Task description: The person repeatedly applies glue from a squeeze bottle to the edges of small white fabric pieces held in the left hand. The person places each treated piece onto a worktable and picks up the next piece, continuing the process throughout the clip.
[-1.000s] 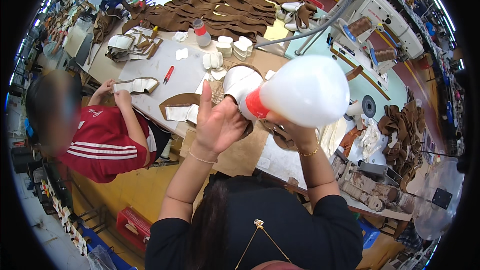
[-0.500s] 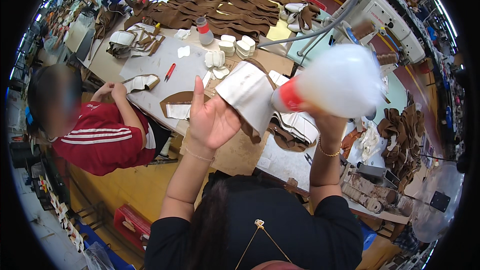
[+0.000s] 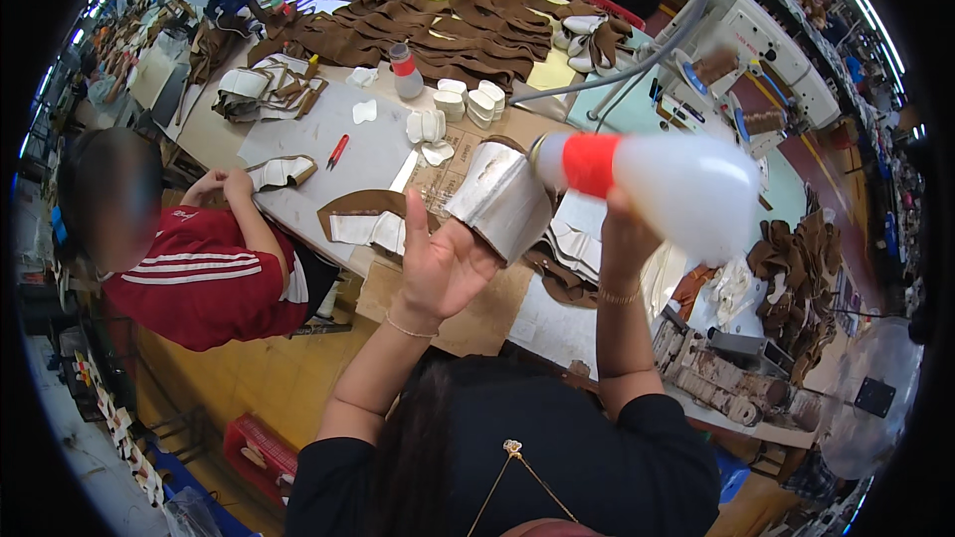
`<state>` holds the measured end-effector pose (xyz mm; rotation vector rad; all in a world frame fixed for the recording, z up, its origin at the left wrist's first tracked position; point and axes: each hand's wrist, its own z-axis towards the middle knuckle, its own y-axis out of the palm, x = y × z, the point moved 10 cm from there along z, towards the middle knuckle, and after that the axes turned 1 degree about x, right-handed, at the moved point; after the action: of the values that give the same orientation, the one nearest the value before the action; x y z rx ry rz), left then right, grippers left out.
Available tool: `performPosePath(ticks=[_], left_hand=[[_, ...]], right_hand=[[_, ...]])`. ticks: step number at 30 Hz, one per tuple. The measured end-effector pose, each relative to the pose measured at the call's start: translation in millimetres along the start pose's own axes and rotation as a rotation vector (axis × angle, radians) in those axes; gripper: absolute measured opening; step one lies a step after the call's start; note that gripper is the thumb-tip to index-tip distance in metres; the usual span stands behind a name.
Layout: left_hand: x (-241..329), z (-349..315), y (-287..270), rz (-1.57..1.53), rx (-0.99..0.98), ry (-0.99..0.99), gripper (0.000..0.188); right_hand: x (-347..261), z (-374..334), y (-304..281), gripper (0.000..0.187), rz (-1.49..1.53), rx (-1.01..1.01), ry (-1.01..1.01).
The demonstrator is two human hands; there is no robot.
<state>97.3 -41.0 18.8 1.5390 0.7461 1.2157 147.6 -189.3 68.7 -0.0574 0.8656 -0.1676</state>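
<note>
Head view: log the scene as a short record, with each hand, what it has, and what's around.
Left hand: palm up, thumb spread, fingers hidden behind the white-faced brown piece
Right hand: gripping the white bottle with a red band
Bottle pose: lying over sideways, neck toward the piece; contact unclear
On table: upright second bottle, red snips, white pad stacks, brown strips
Left side: co-worker's hands at another piece
</note>
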Motion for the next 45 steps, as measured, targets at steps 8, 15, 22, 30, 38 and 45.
performPosePath(ticks=[8,15,22,30,38,45], left_hand=[[7,-10,-21,0.064,0.083,0.086,0.096],[11,-11,-26,0.054,0.055,0.077,0.092],[14,-7,-32,-0.123,0.15,0.019,0.095],[12,0,-43,-0.183,0.134,0.006,0.092],[3,15,-20,-0.049,0.034,-0.044,0.096],[2,13,-11,-0.195,0.001,-0.053,0.104]], right_hand=[[-7,33,3,0.026,-0.157,-0.021,0.192],[-23,15,9,0.044,-0.323,-0.127,-0.2],[1,7,-5,0.072,-0.083,0.082,-0.084],[-10,23,-25,0.035,0.151,0.244,0.032],[-3,-10,52,0.046,-0.343,-0.219,-0.181],[22,10,46,0.033,-0.011,-0.205,0.179]])
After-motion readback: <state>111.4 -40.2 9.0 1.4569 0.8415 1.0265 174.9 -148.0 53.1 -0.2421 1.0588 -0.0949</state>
